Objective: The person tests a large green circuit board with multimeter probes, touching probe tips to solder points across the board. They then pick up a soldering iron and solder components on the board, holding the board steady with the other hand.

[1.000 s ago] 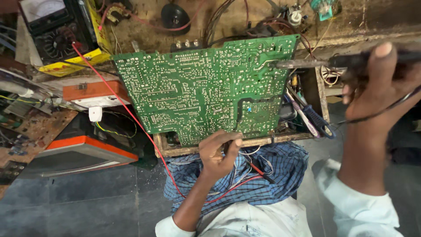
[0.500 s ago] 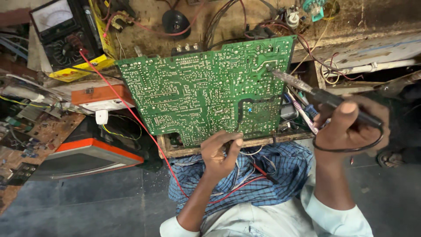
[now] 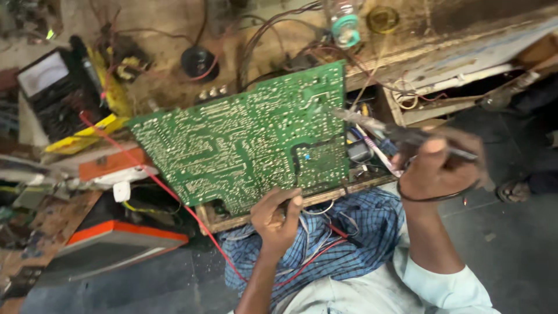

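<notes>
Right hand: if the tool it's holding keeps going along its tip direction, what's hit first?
The right hand aims a blurred soldering tool up and to the picture's left. First contact is likely the green circuit board, at its right edge; depth is unclear from this single view.

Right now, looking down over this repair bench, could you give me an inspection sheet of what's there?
Surface: worn wooden bench, stained and crowded.
Job's things: green circuit board, solder side up, tilted on a wooden frame; pen-like tool, blurred, tip near the board's right edge.
Clutter: analogue meter, orange-edged casing, round black part.
Grippers: left hand grips the board's lower edge; right hand holds the tool.
Cables: red lead runs under the board; a tangle of wires behind it.
Surroundings: checked blue cloth over the lap, grey floor.
</notes>
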Motion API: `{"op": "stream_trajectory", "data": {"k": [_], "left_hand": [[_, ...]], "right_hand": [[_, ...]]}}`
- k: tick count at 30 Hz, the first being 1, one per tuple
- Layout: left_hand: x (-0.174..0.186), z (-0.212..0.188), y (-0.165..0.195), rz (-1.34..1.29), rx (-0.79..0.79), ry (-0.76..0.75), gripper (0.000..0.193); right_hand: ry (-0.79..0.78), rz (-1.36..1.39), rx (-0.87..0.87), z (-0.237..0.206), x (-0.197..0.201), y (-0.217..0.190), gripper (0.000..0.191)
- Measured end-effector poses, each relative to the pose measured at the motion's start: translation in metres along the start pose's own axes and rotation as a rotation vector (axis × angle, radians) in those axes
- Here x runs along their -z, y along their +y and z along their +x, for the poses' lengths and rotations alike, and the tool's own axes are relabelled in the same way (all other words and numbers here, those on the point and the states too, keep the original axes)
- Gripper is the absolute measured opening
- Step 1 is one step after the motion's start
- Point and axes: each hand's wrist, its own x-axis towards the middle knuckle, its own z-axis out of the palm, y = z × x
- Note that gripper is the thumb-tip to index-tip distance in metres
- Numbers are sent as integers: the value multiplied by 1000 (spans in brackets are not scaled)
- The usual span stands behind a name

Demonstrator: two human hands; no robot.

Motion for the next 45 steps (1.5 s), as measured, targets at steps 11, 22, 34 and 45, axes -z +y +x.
{"op": "stream_trajectory", "data": {"k": [11, 22, 34, 45], "left_hand": [[3, -2, -4, 31, 6, 11, 13], [7, -3, -1, 72, -6, 1, 14], [8, -7, -8, 25, -29, 23, 13], [9, -9, -8, 19, -27, 8, 12]], "right_hand": [[383, 102, -174, 139, 127, 144, 34], [200, -9, -95, 189, 143, 222, 35], [151, -94, -3, 161, 131, 175, 37], [152, -90, -3, 160, 123, 181, 31]]}}
